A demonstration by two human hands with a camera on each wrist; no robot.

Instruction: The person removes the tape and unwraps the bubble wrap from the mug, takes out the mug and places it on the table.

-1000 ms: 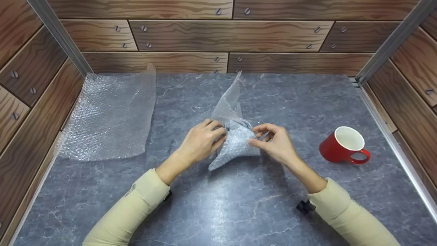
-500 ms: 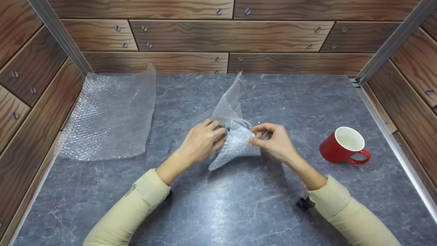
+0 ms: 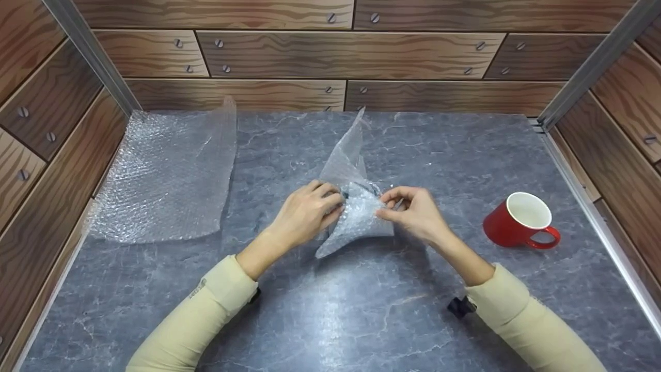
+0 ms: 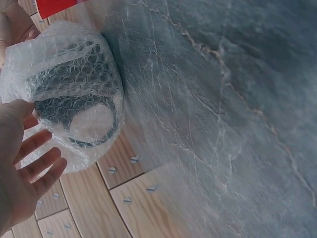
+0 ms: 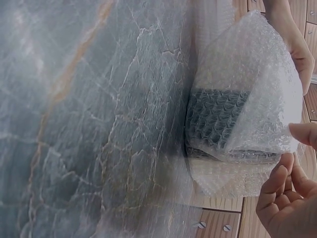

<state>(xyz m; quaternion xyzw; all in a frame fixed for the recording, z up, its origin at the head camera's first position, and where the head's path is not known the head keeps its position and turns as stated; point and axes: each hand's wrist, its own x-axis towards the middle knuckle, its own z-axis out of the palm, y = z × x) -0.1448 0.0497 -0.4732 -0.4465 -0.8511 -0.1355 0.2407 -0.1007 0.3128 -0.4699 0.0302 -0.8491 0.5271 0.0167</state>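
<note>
A dark mug (image 4: 59,111) stands on the table inside bubble wrap (image 3: 361,212); its loop handle shows through the wrap in the left wrist view. From the wrap a loose pointed end sticks up toward the back. My left hand (image 3: 310,209) holds the wrap's left side near the top with thumb and forefinger, the other fingers spread apart. On the opposite side my right hand (image 3: 415,214) pinches a fold of the bubble wrap (image 5: 262,99) between thumb and fingertips. The fingertips of the left hand are partly hidden in the head view.
A red mug (image 3: 508,225), white inside, stands upright to the right, its handle toward the right. Another sheet of bubble wrap (image 3: 165,181) lies flat at the left rear. Wood-patterned panels (image 3: 346,54) enclose the grey marbled table (image 3: 289,320) at the back and sides.
</note>
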